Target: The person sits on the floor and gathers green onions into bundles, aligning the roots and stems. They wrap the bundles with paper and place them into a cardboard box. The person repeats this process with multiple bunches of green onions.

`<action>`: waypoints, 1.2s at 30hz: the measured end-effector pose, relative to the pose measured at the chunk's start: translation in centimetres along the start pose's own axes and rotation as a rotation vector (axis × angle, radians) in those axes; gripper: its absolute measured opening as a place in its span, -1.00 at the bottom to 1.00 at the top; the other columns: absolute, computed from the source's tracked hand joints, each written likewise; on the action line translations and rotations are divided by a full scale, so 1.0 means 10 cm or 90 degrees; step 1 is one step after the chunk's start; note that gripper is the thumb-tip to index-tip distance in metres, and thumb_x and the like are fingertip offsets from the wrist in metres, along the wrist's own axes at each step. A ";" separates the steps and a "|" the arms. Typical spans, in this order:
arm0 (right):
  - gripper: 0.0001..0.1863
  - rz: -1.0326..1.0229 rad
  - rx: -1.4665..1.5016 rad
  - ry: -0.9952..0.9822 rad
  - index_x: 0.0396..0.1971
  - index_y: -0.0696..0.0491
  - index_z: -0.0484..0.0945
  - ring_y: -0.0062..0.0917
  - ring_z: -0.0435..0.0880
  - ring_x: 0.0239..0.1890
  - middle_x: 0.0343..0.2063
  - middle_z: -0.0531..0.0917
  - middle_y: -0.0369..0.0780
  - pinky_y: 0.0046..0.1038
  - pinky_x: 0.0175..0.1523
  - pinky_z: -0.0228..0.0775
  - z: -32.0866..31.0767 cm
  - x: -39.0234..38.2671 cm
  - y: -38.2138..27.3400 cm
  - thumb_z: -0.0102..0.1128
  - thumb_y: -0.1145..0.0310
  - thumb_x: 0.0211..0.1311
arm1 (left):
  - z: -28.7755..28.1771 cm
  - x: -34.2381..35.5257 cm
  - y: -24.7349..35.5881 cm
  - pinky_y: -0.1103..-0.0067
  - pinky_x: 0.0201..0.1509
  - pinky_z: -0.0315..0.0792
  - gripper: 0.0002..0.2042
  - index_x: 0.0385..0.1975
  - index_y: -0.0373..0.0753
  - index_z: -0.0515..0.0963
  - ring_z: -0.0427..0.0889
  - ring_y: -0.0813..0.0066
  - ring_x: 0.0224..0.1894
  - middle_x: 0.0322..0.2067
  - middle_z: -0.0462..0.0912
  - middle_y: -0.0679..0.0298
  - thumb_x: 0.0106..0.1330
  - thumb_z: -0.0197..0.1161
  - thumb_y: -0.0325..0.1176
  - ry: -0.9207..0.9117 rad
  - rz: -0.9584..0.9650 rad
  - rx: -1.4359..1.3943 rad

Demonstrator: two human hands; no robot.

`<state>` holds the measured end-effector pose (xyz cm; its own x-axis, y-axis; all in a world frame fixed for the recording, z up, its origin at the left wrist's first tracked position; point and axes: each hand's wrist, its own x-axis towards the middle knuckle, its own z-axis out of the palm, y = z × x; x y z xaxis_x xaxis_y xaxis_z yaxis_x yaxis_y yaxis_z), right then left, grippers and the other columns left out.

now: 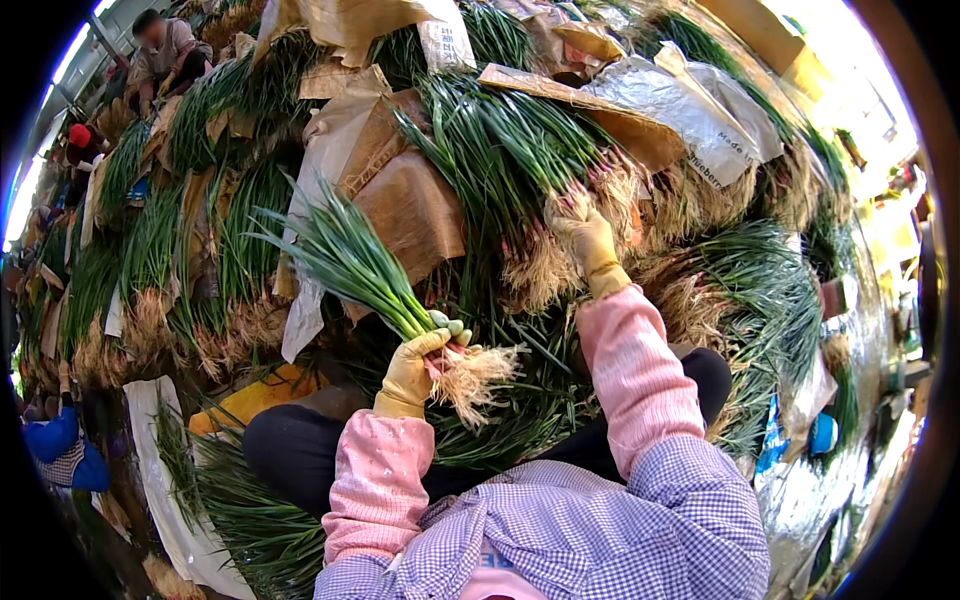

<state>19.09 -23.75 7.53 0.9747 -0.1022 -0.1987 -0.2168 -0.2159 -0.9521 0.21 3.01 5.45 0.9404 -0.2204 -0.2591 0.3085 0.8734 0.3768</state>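
My left hand, in a yellowish glove with green-stained fingertips, is closed around a bunch of green garlic. Its long leaves point up and to the left, while the reddish stem bases and pale stringy roots stick out to the right of the fist. Farther forward and to the right, my right hand, gloved too, has its fingers closed on the root ends of green garlic stalks lying on the heap. The exact number of stalks in its grip is hidden.
Rows of similar stalks cover the left side, with brown paper and clear plastic among them. Another rooted pile lies at right. Loose leaves surround my legs. A person sits far left; another in blue is nearer.
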 end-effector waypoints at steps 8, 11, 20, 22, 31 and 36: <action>-0.38 0.070 -0.333 -0.054 0.06 0.16 0.33 -0.40 0.56 -0.26 -0.22 0.58 -0.10 -0.45 -0.11 0.38 -0.63 -0.22 1.19 0.28 0.37 -0.10 | 0.14 0.25 -0.48 0.46 -0.28 0.53 -0.63 0.01 -0.27 0.37 0.60 0.41 -0.42 -0.25 0.57 0.16 0.16 0.12 -0.55 0.053 -0.081 0.152; -0.44 -0.180 -0.515 0.182 0.05 0.10 0.35 -0.28 0.53 -0.21 -0.16 0.52 -0.08 -0.36 -0.03 0.35 -0.50 -0.46 0.81 0.20 0.45 -0.08 | -0.08 0.27 -0.63 0.45 -0.38 0.53 -0.64 -0.03 -0.21 0.38 0.60 0.35 -0.49 -0.27 0.58 0.16 0.15 0.15 -0.57 0.204 -0.104 0.086; -0.72 -0.080 -0.686 -0.022 -0.41 0.05 0.57 -0.31 0.56 -0.37 -0.40 0.60 -0.17 -0.37 -0.17 0.43 0.07 -0.12 0.04 0.22 0.14 0.01 | -0.06 0.33 -0.55 0.43 -0.23 0.51 -0.67 -0.02 -0.28 0.40 0.59 0.40 -0.38 -0.21 0.59 0.16 0.17 0.12 -0.55 0.089 -0.162 -0.077; -0.83 -0.022 -0.197 -0.019 -0.41 0.07 0.58 -0.58 0.51 -0.53 -0.50 0.63 -0.26 -0.54 -0.32 0.42 -0.23 -0.04 0.07 0.11 0.29 0.10 | -0.03 0.26 -0.50 0.43 -0.18 0.50 -0.67 -0.02 -0.30 0.41 0.59 0.40 -0.37 -0.20 0.59 0.13 0.18 0.09 -0.55 0.039 -0.165 -0.117; -0.72 -0.195 -0.286 0.498 -0.23 0.14 0.49 -0.67 0.51 -0.67 -0.40 0.64 -0.16 -0.65 -0.55 0.31 -2.42 -1.41 0.09 0.08 0.26 0.18 | 0.05 0.32 -0.58 0.48 -0.15 0.46 -0.56 0.11 -0.24 0.30 0.57 0.49 -0.36 -0.08 0.53 0.13 0.19 0.12 -0.52 -0.004 -0.112 -0.119; -0.48 0.009 -0.762 0.508 -0.06 0.13 0.42 -0.24 0.57 -0.17 -0.21 0.58 -0.01 -0.33 -0.02 0.35 -2.83 -1.57 0.64 0.23 0.17 -0.02 | 0.35 0.29 -0.54 0.45 -0.18 0.50 -0.60 0.05 -0.33 0.33 0.59 0.48 -0.38 -0.07 0.52 0.09 0.18 0.11 -0.54 -0.070 -0.127 -0.004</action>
<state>0.86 -51.02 11.10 0.7686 -0.5316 0.3558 -0.5316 -0.8402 -0.1070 1.82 -3.84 5.78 0.8712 -0.4339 -0.2296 0.4887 0.8109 0.3219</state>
